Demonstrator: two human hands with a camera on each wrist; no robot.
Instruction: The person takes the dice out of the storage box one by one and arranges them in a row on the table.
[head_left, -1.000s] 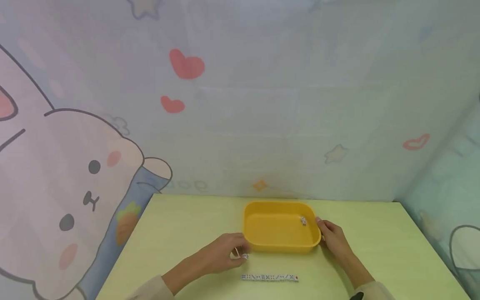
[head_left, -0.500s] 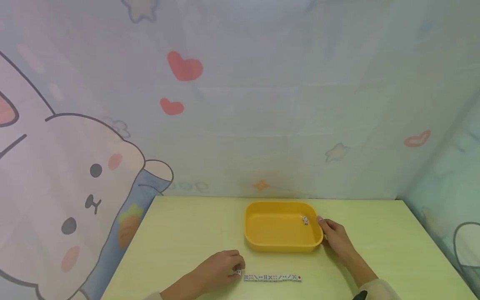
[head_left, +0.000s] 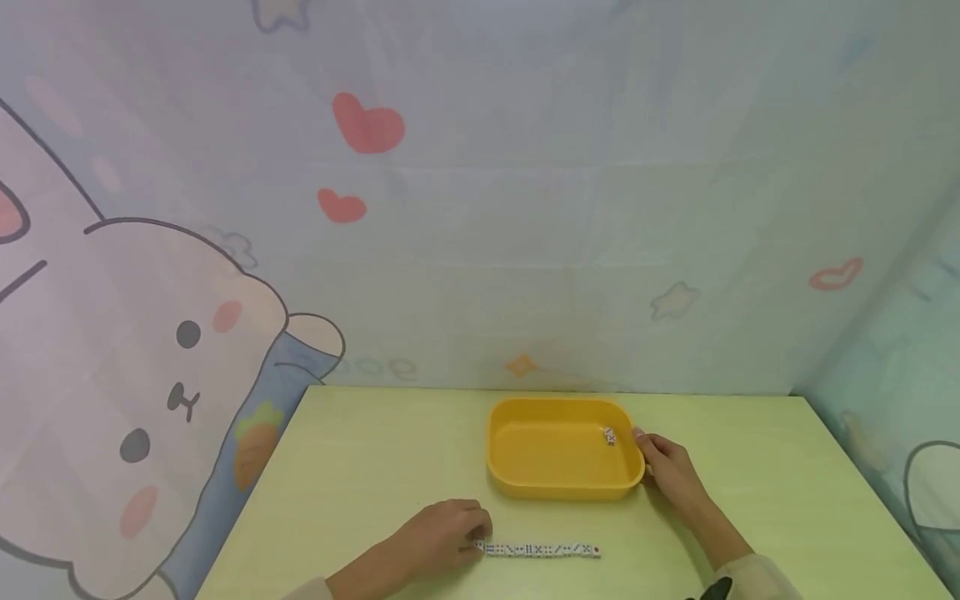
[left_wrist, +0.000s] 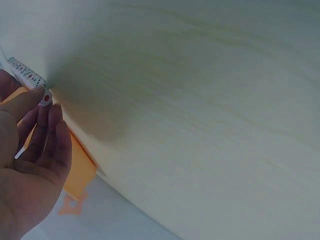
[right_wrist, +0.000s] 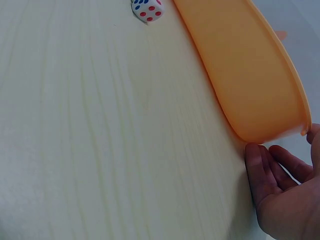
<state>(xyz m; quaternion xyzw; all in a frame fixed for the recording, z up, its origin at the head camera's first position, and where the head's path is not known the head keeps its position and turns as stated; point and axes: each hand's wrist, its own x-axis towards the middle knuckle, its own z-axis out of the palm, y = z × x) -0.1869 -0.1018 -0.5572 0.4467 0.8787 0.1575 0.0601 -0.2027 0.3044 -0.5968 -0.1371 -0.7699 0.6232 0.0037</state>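
Note:
A white die (left_wrist: 46, 98) with a red pip is pinched between the thumb and fingertips of my left hand (head_left: 442, 535). That die sits at the left end of a straight row of white dice (head_left: 542, 550) on the table. In the left wrist view, the row runs on beyond my thumb. My right hand (head_left: 672, 473) holds the right end of a yellow plastic tray (head_left: 566, 492), thumb on the rim and fingers against the outer wall. Inside the tray, near its right end, a few dice (head_left: 610, 436) lie close together.
The light yellow-green table (head_left: 390, 442) has a wood-grain top and ends at a patterned cloth backdrop (head_left: 480, 275). The dice row lies in front of the tray, closer to me. A die (right_wrist: 148, 11) at the row's right end shows in the right wrist view.
My left hand has moved from the tray's front left corner toward me, bringing the die to the left end of the row. The right hand has stayed at the tray.

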